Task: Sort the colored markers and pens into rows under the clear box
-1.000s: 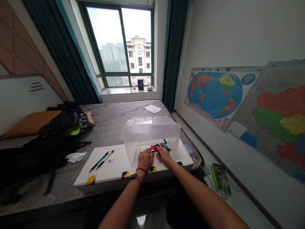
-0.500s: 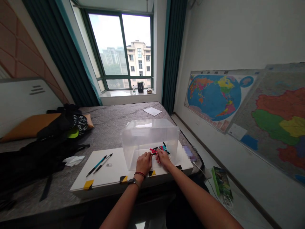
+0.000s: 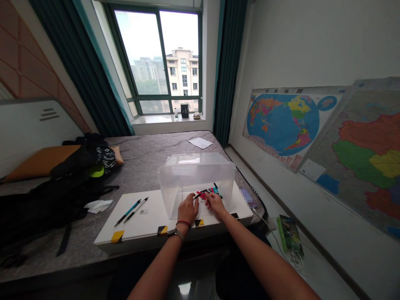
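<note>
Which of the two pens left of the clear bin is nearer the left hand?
The pale pen, on the right of the pair; the blue pen lies farther from the left hand.

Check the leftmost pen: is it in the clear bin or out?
Out: the leftmost pen lies on the white box, left of the clear bin.

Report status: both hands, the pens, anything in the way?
Left hand at a black pen, right hand at a red pen. More pens bunched beyond right hand. Clear bin walls flank them; nothing seen between hands and pens.
</note>
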{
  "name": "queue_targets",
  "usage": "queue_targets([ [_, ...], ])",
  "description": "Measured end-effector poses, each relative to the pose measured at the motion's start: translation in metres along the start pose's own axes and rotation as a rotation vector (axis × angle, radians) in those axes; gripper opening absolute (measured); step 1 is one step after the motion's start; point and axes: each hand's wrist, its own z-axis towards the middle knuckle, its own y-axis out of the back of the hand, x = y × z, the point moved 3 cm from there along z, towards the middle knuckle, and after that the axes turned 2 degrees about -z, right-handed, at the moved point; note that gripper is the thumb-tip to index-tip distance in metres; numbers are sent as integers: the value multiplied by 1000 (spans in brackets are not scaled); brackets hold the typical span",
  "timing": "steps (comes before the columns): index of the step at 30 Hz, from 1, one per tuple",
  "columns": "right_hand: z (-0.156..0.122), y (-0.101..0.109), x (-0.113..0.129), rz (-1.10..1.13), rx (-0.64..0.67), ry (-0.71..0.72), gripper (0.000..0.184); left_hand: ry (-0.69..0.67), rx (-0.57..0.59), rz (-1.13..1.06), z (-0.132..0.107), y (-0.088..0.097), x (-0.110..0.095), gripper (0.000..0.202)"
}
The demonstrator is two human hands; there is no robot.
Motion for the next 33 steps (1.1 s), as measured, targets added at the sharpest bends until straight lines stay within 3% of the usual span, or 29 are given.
queue_targets([
  [10,-3,4,6,192,-124,-64,50,26,-5,-5,0,-1,2,27],
  [18,-6,1,10,114,-42,-48,58,10,23,0,0,-3,2,25],
  [25,-4,-2,6,-63,56,24,50,-38,27,-36,0,-3,0,25],
  [33,-4,-6,6,-196,177,93,46,-190,48,-32,0,-5,-1,26],
])
